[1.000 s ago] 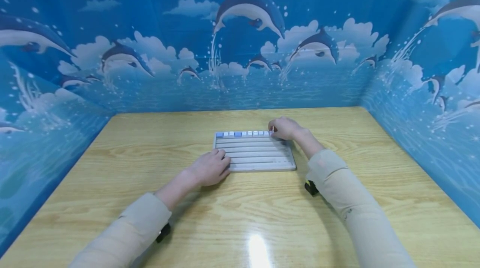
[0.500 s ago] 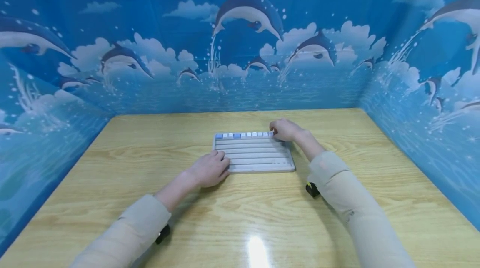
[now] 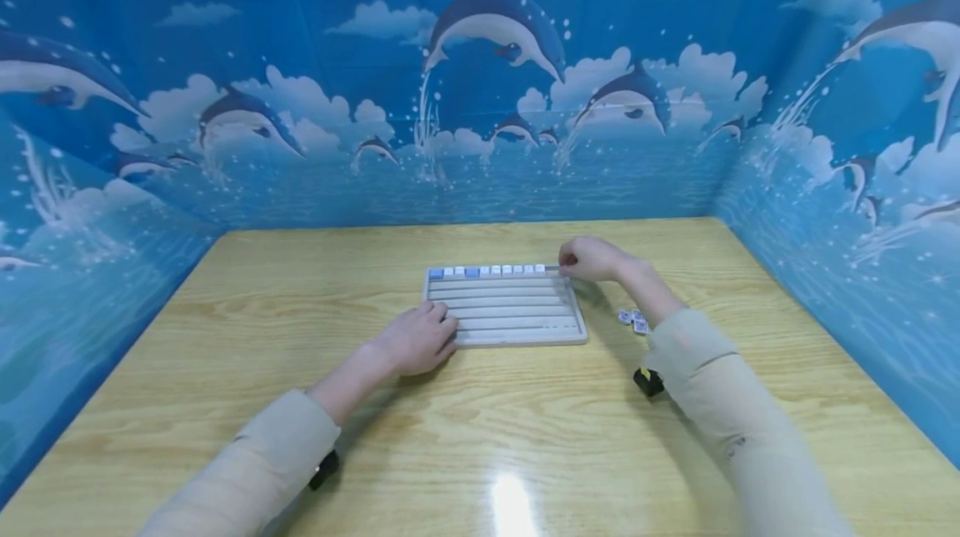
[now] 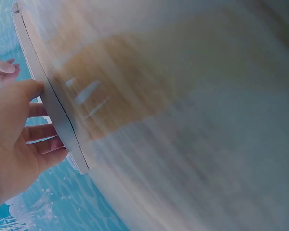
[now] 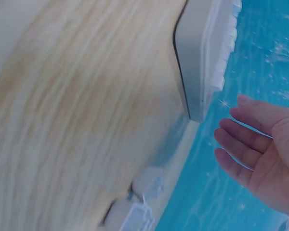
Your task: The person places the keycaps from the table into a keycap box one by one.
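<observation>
A light grey keyboard-shaped tray (image 3: 510,312) with ridged rows lies on the table, and a row of white and blue keycaps (image 3: 496,270) lines its far edge. My left hand (image 3: 417,338) holds the tray's near left corner. In the left wrist view the thumb (image 4: 32,88) presses its front edge while the other fingers lie along its side. By the far right corner is my right hand (image 3: 592,258), just past the last keycap. The right wrist view shows its fingers (image 5: 241,144) loosely bent with nothing held.
Several loose white keycaps (image 3: 636,319) lie on the wood-grain table (image 3: 420,454) to the right of the tray, close to my right forearm. A blue dolphin-print curtain (image 3: 322,162) borders the table at the back and both sides.
My right hand has left the end of the keycap row and shifted right, and its forearm no longer covers the loose keycaps. My left hand stays on the tray.
</observation>
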The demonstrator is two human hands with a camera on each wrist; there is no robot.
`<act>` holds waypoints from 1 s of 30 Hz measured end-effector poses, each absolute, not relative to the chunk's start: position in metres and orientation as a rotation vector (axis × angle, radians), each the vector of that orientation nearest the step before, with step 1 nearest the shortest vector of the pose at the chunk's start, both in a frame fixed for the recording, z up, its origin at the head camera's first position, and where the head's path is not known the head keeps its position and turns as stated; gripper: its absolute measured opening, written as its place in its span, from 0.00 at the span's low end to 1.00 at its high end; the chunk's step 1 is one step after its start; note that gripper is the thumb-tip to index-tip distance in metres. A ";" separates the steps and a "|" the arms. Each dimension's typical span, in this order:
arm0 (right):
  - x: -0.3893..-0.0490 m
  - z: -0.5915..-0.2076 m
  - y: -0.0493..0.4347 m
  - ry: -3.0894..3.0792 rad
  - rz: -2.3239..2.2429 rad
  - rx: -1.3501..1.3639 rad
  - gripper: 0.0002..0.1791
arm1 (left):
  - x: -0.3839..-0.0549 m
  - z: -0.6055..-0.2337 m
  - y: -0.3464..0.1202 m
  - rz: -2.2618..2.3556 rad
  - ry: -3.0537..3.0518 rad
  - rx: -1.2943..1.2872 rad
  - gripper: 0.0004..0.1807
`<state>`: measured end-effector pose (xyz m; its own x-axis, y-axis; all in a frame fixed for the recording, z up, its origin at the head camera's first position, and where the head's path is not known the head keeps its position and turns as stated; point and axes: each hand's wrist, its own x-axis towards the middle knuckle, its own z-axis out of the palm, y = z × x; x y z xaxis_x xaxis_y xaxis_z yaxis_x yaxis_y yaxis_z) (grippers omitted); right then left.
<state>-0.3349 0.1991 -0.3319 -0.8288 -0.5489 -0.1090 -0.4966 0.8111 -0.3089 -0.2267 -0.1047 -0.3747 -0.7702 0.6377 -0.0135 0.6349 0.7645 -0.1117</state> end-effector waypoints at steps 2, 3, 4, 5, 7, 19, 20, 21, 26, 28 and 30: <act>-0.331 -0.329 0.205 2.795 -0.419 -0.814 0.10 | -0.227 -0.374 -0.105 0.167 -2.926 -1.056 0.14; -0.329 -0.328 0.209 2.791 -0.425 -0.811 0.10 | -0.227 -0.374 -0.105 0.165 -2.925 -1.056 0.14; -0.327 -0.327 0.212 2.786 -0.430 -0.805 0.11 | -0.227 -0.374 -0.104 0.163 -2.924 -1.056 0.14; -0.325 -0.325 0.216 2.779 -0.431 -0.796 0.11 | -0.227 -0.374 -0.104 0.163 -2.924 -1.055 0.14; -0.321 -0.324 0.224 2.764 -0.418 -0.784 0.12 | -0.227 -0.374 -0.104 0.159 -2.923 -1.056 0.14; -0.300 -0.327 0.254 2.625 -0.197 -0.640 0.10 | -0.226 -0.373 -0.105 0.148 -2.926 -1.057 0.13; -0.300 -0.328 0.255 2.611 -0.182 -0.632 0.10 | -0.226 -0.373 -0.105 0.147 -2.925 -1.057 0.13; -0.299 -0.329 0.255 2.603 -0.173 -0.619 0.10 | -0.227 -0.373 -0.105 0.148 -2.925 -1.057 0.13; -0.297 -0.332 0.253 2.600 -0.154 -0.591 0.10 | -0.227 -0.373 -0.105 0.141 -2.929 -1.060 0.13; -0.296 -0.333 0.252 2.602 -0.147 -0.580 0.09 | -0.227 -0.373 -0.105 0.142 -2.930 -1.061 0.13; -0.295 -0.333 0.251 2.607 -0.139 -0.575 0.09 | -0.227 -0.373 -0.105 0.147 -2.928 -1.062 0.13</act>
<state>-0.2953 0.2510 -0.3334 -0.8048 -0.4202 -0.4192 -0.3731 0.9074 -0.1933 -0.2271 -0.1046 -0.3730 -0.7679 0.6405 -0.0103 0.6382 0.7637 -0.0968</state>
